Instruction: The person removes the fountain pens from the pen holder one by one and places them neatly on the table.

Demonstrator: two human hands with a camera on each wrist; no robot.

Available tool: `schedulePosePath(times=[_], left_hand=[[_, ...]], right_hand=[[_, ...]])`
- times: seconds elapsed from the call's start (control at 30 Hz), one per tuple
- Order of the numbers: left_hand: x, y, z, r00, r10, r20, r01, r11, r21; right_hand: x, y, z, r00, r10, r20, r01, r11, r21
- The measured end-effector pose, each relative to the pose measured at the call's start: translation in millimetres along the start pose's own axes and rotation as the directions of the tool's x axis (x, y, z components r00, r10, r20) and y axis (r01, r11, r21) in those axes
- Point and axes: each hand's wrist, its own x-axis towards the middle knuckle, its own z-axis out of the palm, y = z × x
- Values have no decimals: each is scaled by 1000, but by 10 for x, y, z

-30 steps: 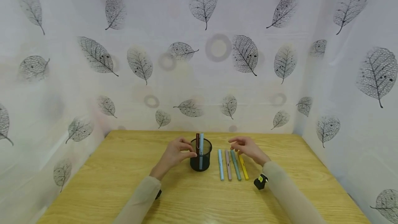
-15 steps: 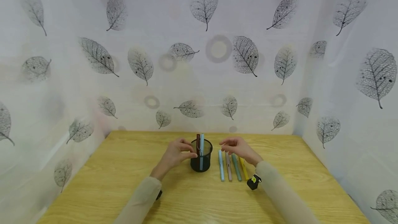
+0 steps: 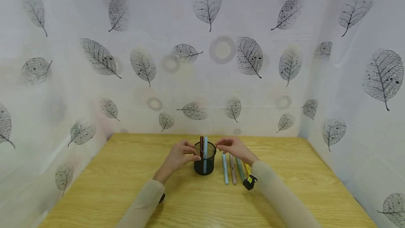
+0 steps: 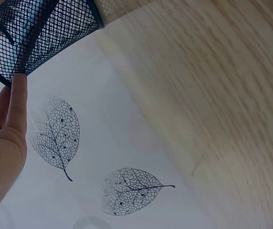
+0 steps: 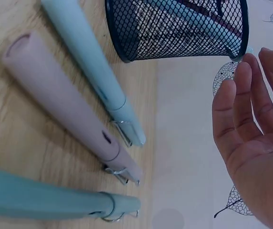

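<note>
- Black wire-mesh pen cup [image 3: 204,163] stands upright near the middle of the light wooden worktop [image 3: 101,185], between the two hands.
- Inside the cup stand a dark brown pen [image 3: 201,144] and a pale blue pen [image 3: 205,147], both rising above its rim.
- Left hand [image 3: 178,156] is at the cup's left side, its fingers curled against the mesh; the left wrist view shows a fingertip [image 4: 18,90] touching the rim.
- Right hand [image 3: 232,147] hovers just right of the cup's rim, fingers relaxed and holding nothing; in the right wrist view its fingertips [image 5: 246,71] are very near the rim, and contact cannot be told.
- Four pens lie side by side on the worktop right of the cup: light blue [image 3: 224,169], dusty pink [image 3: 232,170], teal green [image 3: 239,170] and yellow [image 3: 247,168], partly under the right forearm.
</note>
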Motion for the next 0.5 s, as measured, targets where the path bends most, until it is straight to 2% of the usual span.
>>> schedulePosePath(times=[0.33, 0.5], left_hand=[[7, 5, 5, 999, -35, 10, 35, 999, -3], [2, 6, 5, 1000, -31, 1, 31, 999, -13]], right_hand=[[135, -45, 85, 998, -43, -38, 42, 998, -41], [180, -73, 119, 996, -73, -56, 72, 997, -22]])
